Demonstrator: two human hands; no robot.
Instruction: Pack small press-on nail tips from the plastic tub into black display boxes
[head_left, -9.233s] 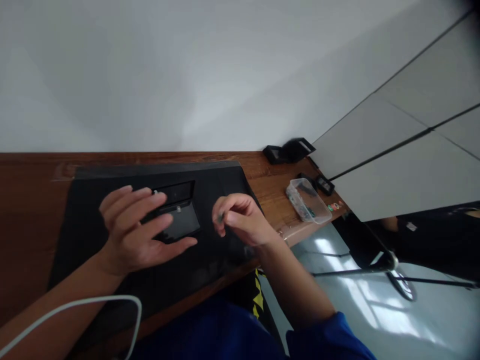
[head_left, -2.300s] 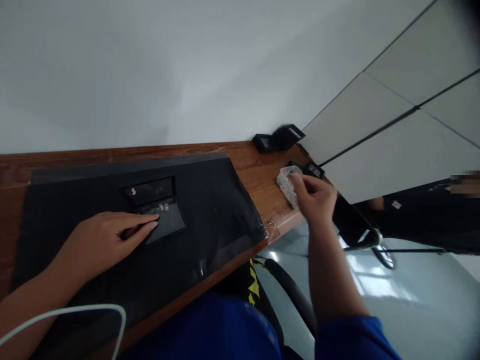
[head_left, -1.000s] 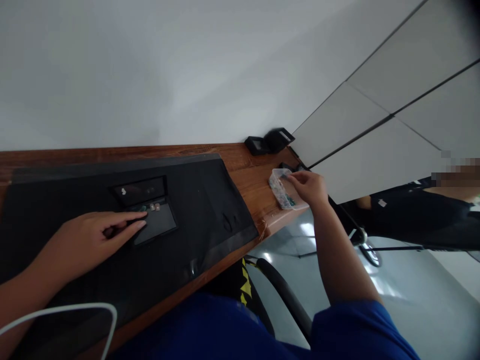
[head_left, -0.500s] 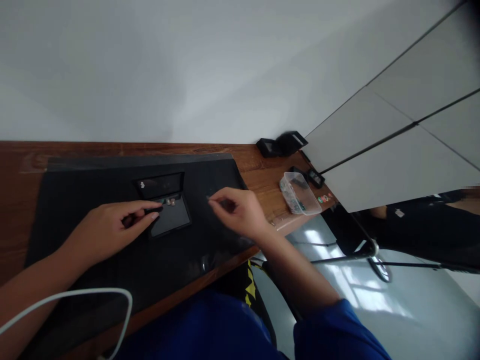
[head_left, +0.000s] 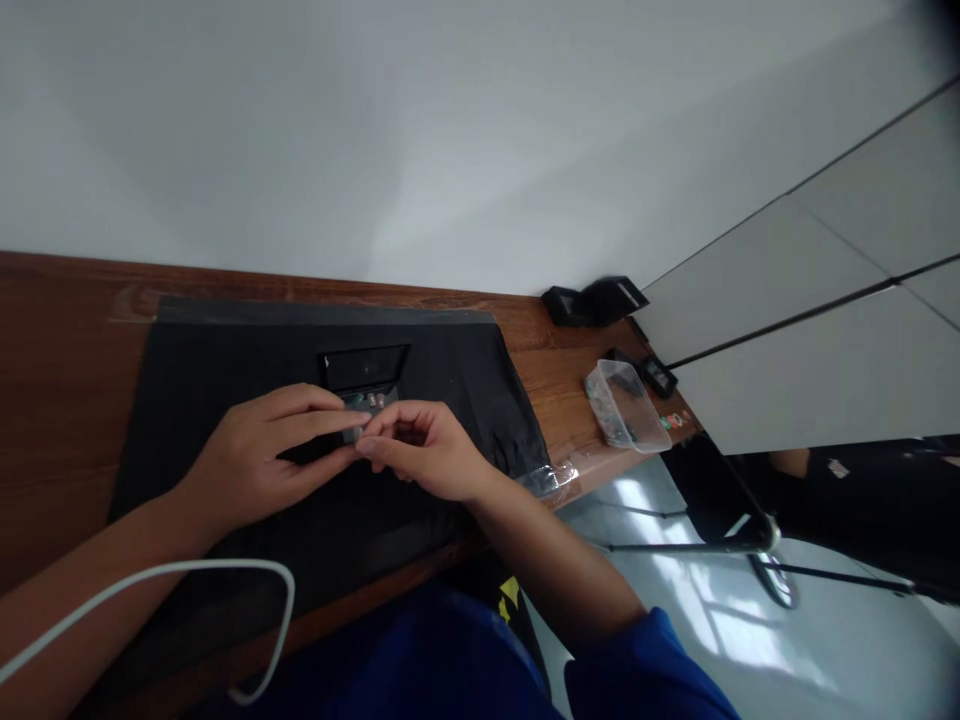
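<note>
Black open case [head_left: 365,367], hands [head_left: 259,455] [head_left: 431,455] now together over it, previously apart.

At your two o'clock, an open black case [head_left: 613,300] stands on the surface [head_left: 60,360] by the pale wall [head_left: 450,150]. You have white panels [head_left: 795,370] at three o'clock and a dark-clothed person [head_left: 885,505] near four, while a white cable [head_left: 225,564] curves at eight.

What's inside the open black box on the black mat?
A few small pieces lie inside the black box, near its raised lid. The left hand and right hand cover much of the rest, so anything beneath them can't be seen.
</note>
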